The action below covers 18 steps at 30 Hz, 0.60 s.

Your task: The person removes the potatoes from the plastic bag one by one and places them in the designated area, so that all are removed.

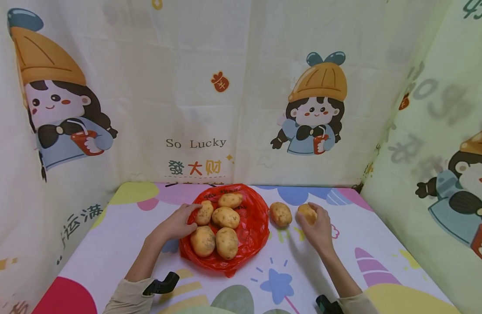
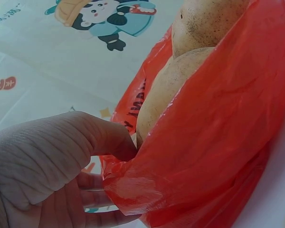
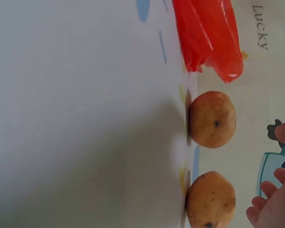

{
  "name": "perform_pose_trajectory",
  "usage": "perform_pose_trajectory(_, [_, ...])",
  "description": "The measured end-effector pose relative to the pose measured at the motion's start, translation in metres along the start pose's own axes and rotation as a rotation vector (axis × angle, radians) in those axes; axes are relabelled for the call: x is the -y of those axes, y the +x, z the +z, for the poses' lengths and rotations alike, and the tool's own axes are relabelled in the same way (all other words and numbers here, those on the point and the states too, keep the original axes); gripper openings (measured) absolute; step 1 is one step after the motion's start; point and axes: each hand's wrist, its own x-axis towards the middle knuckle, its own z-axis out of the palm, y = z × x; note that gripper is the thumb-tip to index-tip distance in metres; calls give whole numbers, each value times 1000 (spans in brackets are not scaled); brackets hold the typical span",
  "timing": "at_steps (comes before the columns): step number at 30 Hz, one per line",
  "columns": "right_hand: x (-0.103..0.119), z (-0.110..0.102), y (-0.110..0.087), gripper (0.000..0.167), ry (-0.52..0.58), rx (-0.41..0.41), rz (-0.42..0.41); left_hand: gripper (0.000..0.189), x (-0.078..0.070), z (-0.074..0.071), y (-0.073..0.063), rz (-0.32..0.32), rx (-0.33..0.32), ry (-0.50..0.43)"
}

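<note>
Between the thumb and fingers of the left hand [image 1: 182, 223] is the edge of a red plastic bag [image 1: 256, 222], pinched with the thumb on the inner side and the other fingers outside; the fingers of the right hand [image 1: 319, 229] are loosely curved and hold nothing, just above one loose potato [image 3: 211, 199] and apart from it. Left of those right fingers, a second loose potato [image 1: 280, 214] rests on the desk [image 1: 146, 248], near the first. Farther toward the left fingers lies the bag, spread into a rough round, five potatoes [image 1: 226, 217] sitting together in the part closest to that hand. Below both sets of fingers the desk's white top is printed with soft coloured shapes; a blue star [image 1: 277, 285] lies nearer the person than the fingers, between the two forearms, and a faint shadow [image 1: 303, 255] falls beside the right arm. Beyond the fingers the desk meets a hanging cream cloth [image 1: 244, 152], with more such cloth on both sides, printed with cartoon figures [image 1: 317, 109] in orange hats and, behind the bag, the words "So Lucky" [image 1: 196, 143]. Back from the fingers, each forearm slopes outward and toward the person, ending at a beige left sleeve [image 1: 128, 296] and a matching right sleeve [image 1: 358, 304], a black device [image 1: 162, 285] at the left one and another [image 1: 329, 305] at the right.
</note>
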Motion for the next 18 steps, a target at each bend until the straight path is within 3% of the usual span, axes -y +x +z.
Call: perform_pose_trajectory(18, [41,11,-11,56,46,127,21,58,-1,2,1,-8,-3,3])
